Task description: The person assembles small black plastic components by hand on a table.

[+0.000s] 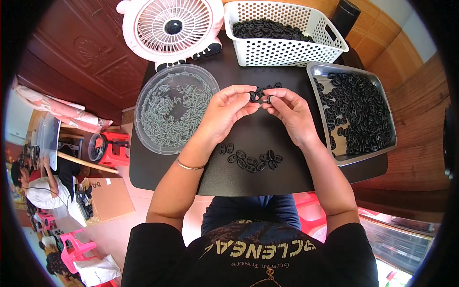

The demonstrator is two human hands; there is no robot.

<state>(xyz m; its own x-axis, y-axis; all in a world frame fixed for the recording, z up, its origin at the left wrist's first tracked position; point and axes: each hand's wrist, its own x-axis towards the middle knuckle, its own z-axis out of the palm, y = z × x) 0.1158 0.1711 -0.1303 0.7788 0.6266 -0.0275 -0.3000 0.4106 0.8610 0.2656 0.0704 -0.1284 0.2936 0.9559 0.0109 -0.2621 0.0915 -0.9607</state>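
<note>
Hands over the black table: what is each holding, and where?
Left hand pinches a small black ring by its rim; right hand pinches another small black piece, grip unclear.

Pink-and-white fan (172, 27) at the table's far edge; cardboard box (111, 197) and pink stools (72, 248) on the floor.

Dark carved wooden door panel (91, 52) at upper left. Warm brown wooden wall panelling (411, 95) at right. Pale pinkish tiled floor (129, 215) below the small black desk (267, 177). Red plastic stool (114, 148) beside the desk's left edge, bright pink plastic chairs (76, 251) at lower left, brown cardboard box (110, 198) on the floor near them. Even, bright light throughout.
</note>
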